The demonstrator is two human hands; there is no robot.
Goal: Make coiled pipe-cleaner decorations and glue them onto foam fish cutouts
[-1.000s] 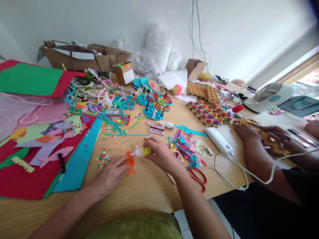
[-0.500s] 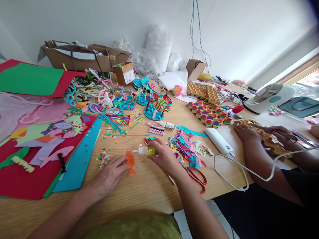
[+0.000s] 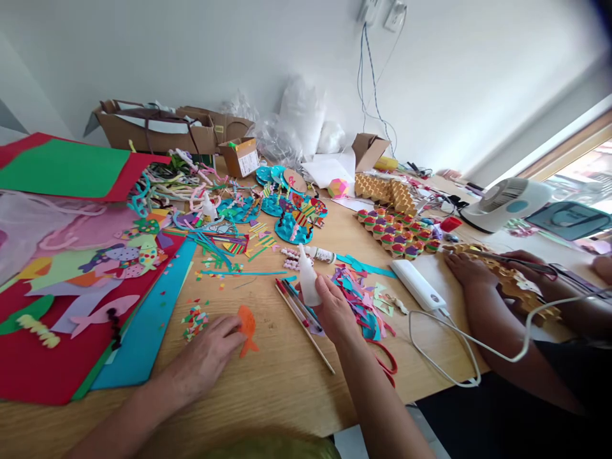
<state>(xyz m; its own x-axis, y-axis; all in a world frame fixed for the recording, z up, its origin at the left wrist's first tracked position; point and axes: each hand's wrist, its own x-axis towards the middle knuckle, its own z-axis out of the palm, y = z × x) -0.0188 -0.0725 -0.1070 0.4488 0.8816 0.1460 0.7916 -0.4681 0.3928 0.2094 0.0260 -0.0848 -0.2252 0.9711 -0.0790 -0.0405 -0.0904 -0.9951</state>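
An orange paper fish (image 3: 247,328) lies on the wooden table (image 3: 282,395), tail toward me. The fingertips of my left hand (image 3: 210,350) press on its left edge. My right hand (image 3: 332,309) is wrapped round a white glue bottle (image 3: 308,280), which stands nearly upright with its nozzle up, to the right of the fish. Small paper confetti (image 3: 195,319) is heaped just beyond my left hand. Pencils and a thin wooden stick (image 3: 315,347) lie beside my right hand. Red-handled scissors (image 3: 385,360) are partly hidden by my right forearm.
Coloured sheets (image 3: 43,357) with paper fish cover the left side. Paper scraps (image 3: 361,296), a white power strip (image 3: 417,285) and its cable lie to the right. Another person's hands (image 3: 471,274) rest on an egg carton at the right. Painted cartons (image 3: 396,233) and boxes stand farther back.
My right hand has turned the bottle from lying sideways over the fish to nearly upright, and moved it right, away from the fish. The camera view has shifted slightly.
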